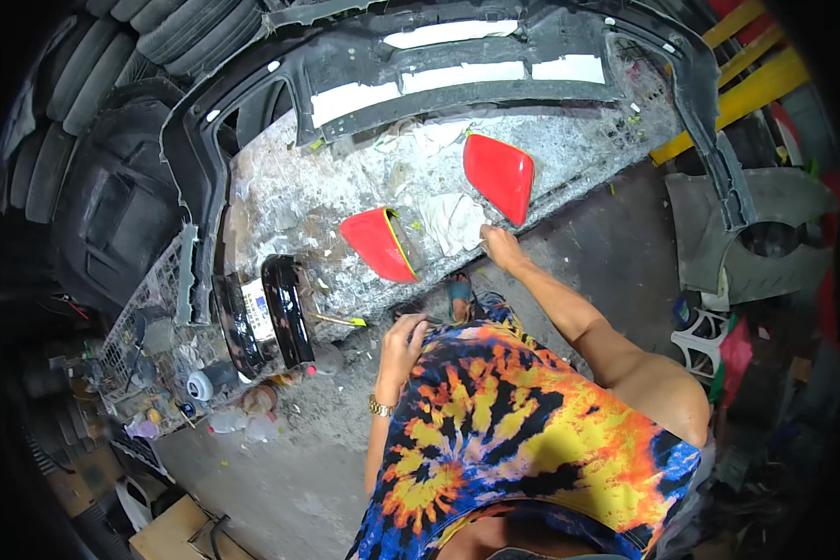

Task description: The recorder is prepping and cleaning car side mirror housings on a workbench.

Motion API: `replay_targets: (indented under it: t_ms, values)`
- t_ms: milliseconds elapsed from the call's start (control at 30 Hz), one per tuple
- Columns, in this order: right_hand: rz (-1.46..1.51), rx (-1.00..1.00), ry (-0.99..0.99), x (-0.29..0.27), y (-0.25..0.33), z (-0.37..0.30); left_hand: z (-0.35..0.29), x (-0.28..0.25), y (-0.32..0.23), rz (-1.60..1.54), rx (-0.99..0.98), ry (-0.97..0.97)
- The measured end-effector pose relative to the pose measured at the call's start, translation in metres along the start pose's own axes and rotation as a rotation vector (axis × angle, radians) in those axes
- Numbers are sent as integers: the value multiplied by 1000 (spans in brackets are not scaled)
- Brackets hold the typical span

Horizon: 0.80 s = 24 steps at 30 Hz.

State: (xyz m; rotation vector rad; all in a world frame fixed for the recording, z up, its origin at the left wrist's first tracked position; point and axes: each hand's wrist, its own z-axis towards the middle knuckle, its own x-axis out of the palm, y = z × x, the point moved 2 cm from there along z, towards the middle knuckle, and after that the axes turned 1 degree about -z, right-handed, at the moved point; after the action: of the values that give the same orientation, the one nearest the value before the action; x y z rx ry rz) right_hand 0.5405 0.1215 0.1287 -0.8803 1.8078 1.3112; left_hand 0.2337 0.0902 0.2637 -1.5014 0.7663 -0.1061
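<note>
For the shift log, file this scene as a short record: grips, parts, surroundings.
Right grip: at the edge of the cloth; firmness of hold unclear
Left grip: beside the shirt; whether it holds anything is unclear
Red parts: two, on the table, the cloth between them
Bumper: dark, curving along the table's far side
Black parts: glossy, toward the left
Tyres: piled, upper left

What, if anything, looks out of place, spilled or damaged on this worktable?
Mainly untidiness: the worktable is heavily blotched and strewn with scraps, and a white cloth lies crumpled between the left red shell and the right red shell.
</note>
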Motion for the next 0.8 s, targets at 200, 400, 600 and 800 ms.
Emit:
replay_targets:
  t_ms: [200,400,600,800]
  values:
    - [206,-136,-188,-3,27,19,19,-11,7,56,152,59]
    - [72,-198,-98,1,37,37,25,-26,5,195,215,77]
    - [194,-328,-92,-9,29,40,12,-33,13,101,162,-48]
    - [420,-151,-194,-77,87,42,-18,-90,-32,-48,255,-449]
